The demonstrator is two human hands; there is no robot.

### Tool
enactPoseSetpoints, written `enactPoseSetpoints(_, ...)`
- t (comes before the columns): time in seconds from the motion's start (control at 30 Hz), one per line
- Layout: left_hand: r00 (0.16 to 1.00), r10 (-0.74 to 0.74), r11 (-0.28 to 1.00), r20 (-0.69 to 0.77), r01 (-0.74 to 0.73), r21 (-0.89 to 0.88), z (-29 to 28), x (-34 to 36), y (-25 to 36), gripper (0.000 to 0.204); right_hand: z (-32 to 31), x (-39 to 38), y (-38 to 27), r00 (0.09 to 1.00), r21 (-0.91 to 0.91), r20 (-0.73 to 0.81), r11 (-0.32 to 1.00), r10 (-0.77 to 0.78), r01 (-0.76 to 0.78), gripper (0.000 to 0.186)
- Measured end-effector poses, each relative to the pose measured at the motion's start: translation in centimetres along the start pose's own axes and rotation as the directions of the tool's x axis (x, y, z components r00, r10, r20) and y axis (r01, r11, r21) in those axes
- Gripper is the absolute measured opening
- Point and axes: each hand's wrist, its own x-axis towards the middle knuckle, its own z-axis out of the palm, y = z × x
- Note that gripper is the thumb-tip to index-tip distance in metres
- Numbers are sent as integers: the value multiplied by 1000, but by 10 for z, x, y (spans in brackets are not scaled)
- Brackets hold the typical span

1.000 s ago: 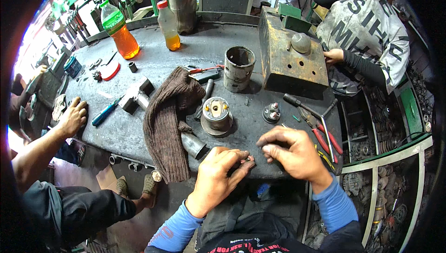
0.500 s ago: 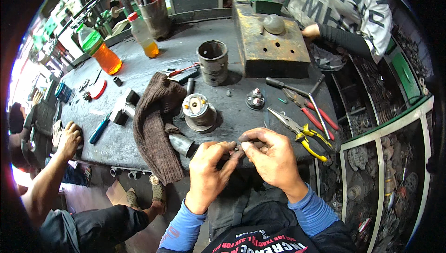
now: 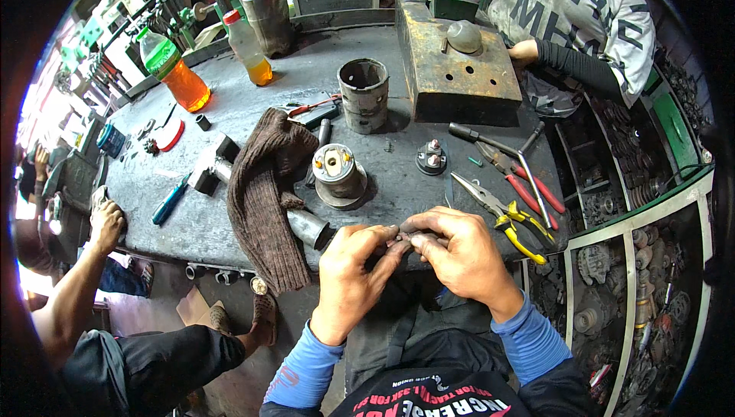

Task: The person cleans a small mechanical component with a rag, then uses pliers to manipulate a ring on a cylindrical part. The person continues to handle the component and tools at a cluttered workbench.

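My left hand (image 3: 354,275) and my right hand (image 3: 465,252) meet at the near edge of the dark workbench. Both are closed, fingertips pinched around a small dark piece (image 3: 403,238), mostly covered by the fingers, so its kind cannot be made out. Just beyond them stands a round metal solenoid housing (image 3: 338,176) with copper-coloured terminals on top. To its right sits a black round cap (image 3: 432,158) with two metal studs. Yellow-handled long-nose pliers (image 3: 505,216) lie right of my right hand. Left of my left hand, a brown knitted cloth (image 3: 268,195) drapes over a metal tube (image 3: 306,227).
Red-handled pliers (image 3: 514,176) and a ratchet (image 3: 471,134) lie at right. An open metal cylinder (image 3: 363,95) and rusty steel block (image 3: 459,99) stand behind. Bottles of orange liquid (image 3: 184,84) are far left. One person's hand (image 3: 107,225) rests on the left edge; another person works back right.
The bench and the things on it appear slightly farther right as the view shifts. My hands stay pinched together, with the fingers slightly rearranged around the small piece.
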Motion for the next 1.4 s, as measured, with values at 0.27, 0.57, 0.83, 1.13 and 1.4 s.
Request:
enactPoseSetpoints(0.27,1000,10,1000,13,-9,-24,0,1,-1,23,-3,7,6,999,42,32,999,-27,26,15)
enactPoseSetpoints(0.57,1000,-1,999,-6,1,-34,2,-3,-4,25,-1,5,4,995,175,57,981,76,-85,14)
enactPoseSetpoints(0.83,1000,1,1000,-20,-1,-28,5,-3,-5,28,2,4,6,999,86,-16,996,-31,32,12)
enactPoseSetpoints(1.13,999,-34,998,-20,33,-46,5,-1,-4,28,-2,14,4,993,-3,38,993,-114,114,10)
enactPoseSetpoints(1.4,998,-70,996,-1,70,-61,2,1,-2,27,-12,22,3,984,-65,130,989,-122,131,10)
